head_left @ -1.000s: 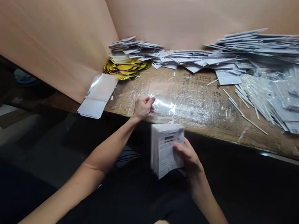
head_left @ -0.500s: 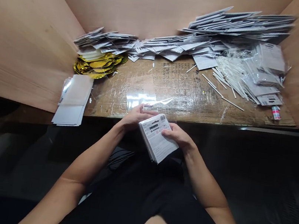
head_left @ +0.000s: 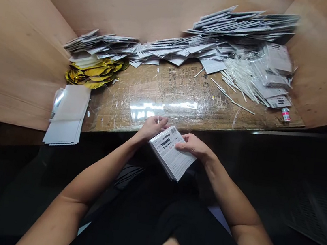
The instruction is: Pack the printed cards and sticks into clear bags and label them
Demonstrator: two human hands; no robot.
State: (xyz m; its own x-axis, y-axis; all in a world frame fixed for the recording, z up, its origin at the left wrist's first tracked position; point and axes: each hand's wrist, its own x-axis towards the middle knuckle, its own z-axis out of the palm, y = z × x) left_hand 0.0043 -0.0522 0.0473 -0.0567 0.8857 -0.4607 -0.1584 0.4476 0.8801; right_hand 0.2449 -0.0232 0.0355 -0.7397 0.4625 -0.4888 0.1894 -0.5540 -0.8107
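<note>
Between both hands (head_left: pixel 152 128) (head_left: pixel 193 146), stacked printed packets (head_left: pixel 171 153)

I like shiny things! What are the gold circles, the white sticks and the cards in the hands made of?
The gold circles look like thin metallic foil, mirror-shiny and crinkled. The white sticks look like paper or plastic, smooth and matte; hard to tell which. The stack of printed cards between the left hand and right hand looks like paper card, slightly glossy.
</note>
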